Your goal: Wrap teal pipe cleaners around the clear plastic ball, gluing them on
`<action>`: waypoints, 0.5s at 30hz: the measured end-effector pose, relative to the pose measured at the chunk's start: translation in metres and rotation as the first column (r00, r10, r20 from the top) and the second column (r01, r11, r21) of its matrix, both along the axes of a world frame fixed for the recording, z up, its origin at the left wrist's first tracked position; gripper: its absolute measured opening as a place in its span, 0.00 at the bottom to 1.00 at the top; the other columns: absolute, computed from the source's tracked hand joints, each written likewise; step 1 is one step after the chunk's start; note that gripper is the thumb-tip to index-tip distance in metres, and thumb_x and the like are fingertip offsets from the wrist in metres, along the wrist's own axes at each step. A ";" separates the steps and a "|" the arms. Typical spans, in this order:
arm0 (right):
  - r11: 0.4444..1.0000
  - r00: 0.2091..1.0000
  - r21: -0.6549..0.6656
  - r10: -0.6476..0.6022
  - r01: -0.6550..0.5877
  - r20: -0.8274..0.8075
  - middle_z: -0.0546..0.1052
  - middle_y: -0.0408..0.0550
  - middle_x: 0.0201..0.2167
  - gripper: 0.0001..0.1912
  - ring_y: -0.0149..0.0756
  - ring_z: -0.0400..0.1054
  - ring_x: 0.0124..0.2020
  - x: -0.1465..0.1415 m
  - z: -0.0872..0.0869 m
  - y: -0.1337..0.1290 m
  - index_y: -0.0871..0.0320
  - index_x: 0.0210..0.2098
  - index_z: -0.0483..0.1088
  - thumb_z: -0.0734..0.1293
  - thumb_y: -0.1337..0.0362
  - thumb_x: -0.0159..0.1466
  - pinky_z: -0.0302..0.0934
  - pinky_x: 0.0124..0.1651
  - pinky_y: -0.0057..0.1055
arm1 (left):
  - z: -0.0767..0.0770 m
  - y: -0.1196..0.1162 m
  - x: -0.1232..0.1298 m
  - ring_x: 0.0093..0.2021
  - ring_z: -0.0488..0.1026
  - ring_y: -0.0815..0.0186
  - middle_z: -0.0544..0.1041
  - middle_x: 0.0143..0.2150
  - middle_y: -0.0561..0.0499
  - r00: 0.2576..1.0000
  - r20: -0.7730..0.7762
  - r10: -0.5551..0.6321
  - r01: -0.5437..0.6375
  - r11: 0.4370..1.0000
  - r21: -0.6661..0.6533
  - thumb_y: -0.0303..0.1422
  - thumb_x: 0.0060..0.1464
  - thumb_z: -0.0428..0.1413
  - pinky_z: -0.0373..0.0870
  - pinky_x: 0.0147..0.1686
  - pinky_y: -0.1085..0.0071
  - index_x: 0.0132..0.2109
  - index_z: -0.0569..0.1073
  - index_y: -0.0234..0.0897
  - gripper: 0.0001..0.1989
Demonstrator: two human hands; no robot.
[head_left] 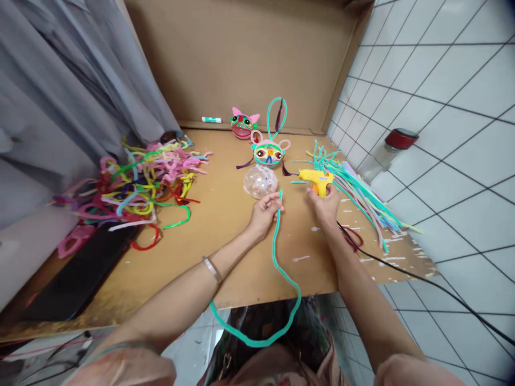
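Note:
My left hand (264,215) pinches a long teal pipe cleaner (275,252) near its upper end. The rest of it hangs over the table's front edge and loops back under my left forearm. Just beyond those fingers sits a clear round plastic ball (259,181) with small coloured specks. My right hand (326,202) is closed round the handle of a yellow hot glue gun (316,178), its nozzle pointing left, toward the ball. Behind the ball stands a decorated animal-face lantern (269,154) with pink ears, purple tassels and a teal loop on top.
A tangled heap of coloured pipe cleaners (140,182) lies left, beside a black flat panel (76,273). Straight pipe cleaners (358,187) are bundled right. A second animal face (242,124) and a glue stick (211,119) stand at the back. The gun's black cord (402,264) trails right.

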State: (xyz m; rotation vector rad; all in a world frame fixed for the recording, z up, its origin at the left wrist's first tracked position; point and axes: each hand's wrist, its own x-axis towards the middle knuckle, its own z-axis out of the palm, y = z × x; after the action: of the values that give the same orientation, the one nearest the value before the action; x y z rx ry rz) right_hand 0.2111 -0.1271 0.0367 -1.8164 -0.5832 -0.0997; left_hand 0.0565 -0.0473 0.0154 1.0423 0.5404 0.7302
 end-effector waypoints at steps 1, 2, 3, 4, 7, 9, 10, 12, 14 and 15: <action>1.000 1.000 -0.009 0.015 -0.014 0.008 0.71 0.41 0.27 0.21 0.33 0.60 0.28 -0.001 -0.003 -0.002 0.56 0.32 0.64 0.70 0.49 0.46 0.57 0.33 0.31 | 0.000 0.001 0.000 0.17 0.60 0.77 0.73 0.21 0.58 1.000 0.011 0.002 -0.001 1.000 -0.006 0.43 0.37 0.69 0.54 0.19 0.78 0.42 0.74 0.34 0.26; 0.999 1.000 -0.033 0.020 -0.019 0.024 0.69 0.39 0.24 0.20 0.32 0.58 0.27 -0.002 -0.005 -0.004 0.55 0.29 0.63 0.70 0.49 0.46 0.56 0.32 0.31 | -0.001 0.001 0.001 0.17 0.60 0.77 0.73 0.21 0.58 1.000 0.022 0.001 -0.001 1.000 -0.009 0.43 0.36 0.69 0.54 0.19 0.78 0.42 0.75 0.33 0.27; 0.998 0.999 -0.061 0.019 -0.016 0.046 0.67 0.38 0.23 0.19 0.32 0.57 0.27 -0.003 -0.005 -0.007 0.54 0.27 0.62 0.69 0.49 0.46 0.55 0.32 0.31 | -0.002 0.001 0.001 0.18 0.60 0.77 0.73 0.21 0.58 1.000 0.030 -0.002 0.002 1.000 -0.012 0.43 0.37 0.70 0.53 0.19 0.78 0.43 0.75 0.33 0.27; 0.996 0.997 -0.086 0.017 -0.011 0.070 0.66 0.38 0.22 0.18 0.32 0.56 0.27 -0.004 -0.004 -0.009 0.54 0.26 0.61 0.69 0.50 0.46 0.55 0.32 0.32 | -0.002 0.001 0.001 0.18 0.60 0.77 0.73 0.21 0.58 0.999 0.035 -0.004 0.005 1.000 -0.015 0.43 0.37 0.70 0.53 0.19 0.78 0.43 0.76 0.33 0.27; 0.990 0.992 -0.140 0.019 -0.001 0.122 0.66 0.40 0.22 0.16 0.34 0.58 0.27 -0.008 0.002 -0.012 0.53 0.27 0.61 0.67 0.51 0.48 0.56 0.34 0.33 | -0.004 0.002 0.001 0.18 0.60 0.77 0.72 0.22 0.57 0.999 0.053 -0.003 0.005 0.999 -0.037 0.42 0.37 0.70 0.53 0.19 0.77 0.42 0.76 0.32 0.26; 0.984 0.991 -0.180 0.025 -0.001 0.131 0.66 0.40 0.22 0.15 0.35 0.58 0.27 -0.011 0.005 -0.012 0.53 0.28 0.62 0.67 0.51 0.48 0.57 0.34 0.34 | -0.004 0.002 0.001 0.18 0.60 0.77 0.73 0.22 0.57 0.997 0.070 0.010 -0.006 0.998 -0.056 0.41 0.37 0.70 0.53 0.19 0.78 0.42 0.76 0.32 0.25; 0.980 0.991 -0.198 0.026 0.001 0.130 0.66 0.40 0.22 0.15 0.35 0.58 0.26 -0.011 0.005 -0.011 0.53 0.28 0.61 0.66 0.51 0.48 0.57 0.34 0.34 | -0.004 0.003 0.001 0.18 0.60 0.77 0.73 0.22 0.57 0.997 0.078 0.017 -0.012 0.998 -0.064 0.40 0.37 0.71 0.53 0.19 0.78 0.42 0.76 0.32 0.25; 0.975 0.992 -0.224 0.027 0.001 0.121 0.65 0.39 0.22 0.15 0.34 0.57 0.25 -0.012 0.005 -0.011 0.53 0.27 0.61 0.66 0.52 0.47 0.57 0.34 0.34 | -0.003 0.003 0.001 0.18 0.60 0.77 0.73 0.21 0.57 0.996 0.085 0.028 -0.021 0.997 -0.079 0.39 0.36 0.71 0.53 0.19 0.78 0.41 0.76 0.32 0.25; 0.972 0.992 -0.237 0.028 0.002 0.122 0.65 0.38 0.21 0.15 0.34 0.57 0.24 -0.012 0.004 -0.010 0.53 0.27 0.61 0.66 0.52 0.47 0.57 0.33 0.34 | -0.002 0.004 0.001 0.18 0.60 0.78 0.74 0.21 0.57 0.996 0.078 0.034 -0.027 0.995 -0.092 0.38 0.37 0.71 0.53 0.19 0.78 0.41 0.76 0.32 0.23; 0.970 0.992 -0.244 0.029 0.003 0.126 0.64 0.38 0.21 0.14 0.34 0.56 0.24 -0.012 0.003 -0.010 0.53 0.27 0.61 0.65 0.52 0.47 0.57 0.33 0.35 | -0.001 0.004 0.001 0.18 0.60 0.78 0.74 0.22 0.57 0.997 0.075 0.037 -0.029 0.995 -0.097 0.37 0.38 0.70 0.53 0.19 0.78 0.41 0.76 0.32 0.23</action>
State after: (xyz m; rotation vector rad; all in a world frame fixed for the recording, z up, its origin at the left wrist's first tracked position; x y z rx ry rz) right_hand 0.1987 -0.1374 0.0400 -2.0551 -0.7242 -0.1427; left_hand 0.0575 -0.0433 0.0139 0.9149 0.5225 0.7631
